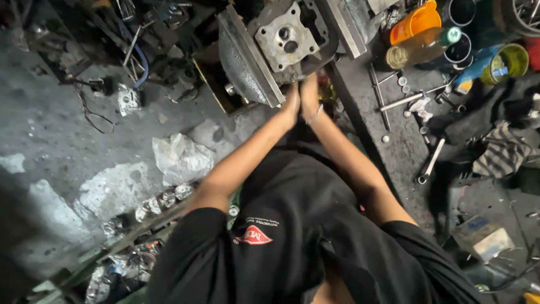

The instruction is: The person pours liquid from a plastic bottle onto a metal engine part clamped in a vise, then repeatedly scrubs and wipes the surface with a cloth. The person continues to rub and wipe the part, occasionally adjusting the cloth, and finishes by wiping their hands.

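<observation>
Black shirt (315, 236) | both hands (301, 101) meet under grey engine casting (281, 39)

At the top centre of the frame the engine part (284, 39) is cast metal, dull grey, rough and grainy on its rounded side, flatter and paler on its machined face. The table (394, 146) under it at right is dark, matt and grimy. On it the wrench (431, 161) and rod (400, 102) are bare steel with a soft shine. At upper right the orange jug (415, 21) is smooth glossy plastic, the bottle (421, 48) clear and shiny. Left of centre the bag (181, 157) is crinkled translucent plastic on a rough, patchy concrete floor (50, 141). The striped rag (503, 151) at right is limp cloth, the black shirt (292, 242) below matt cloth
</observation>
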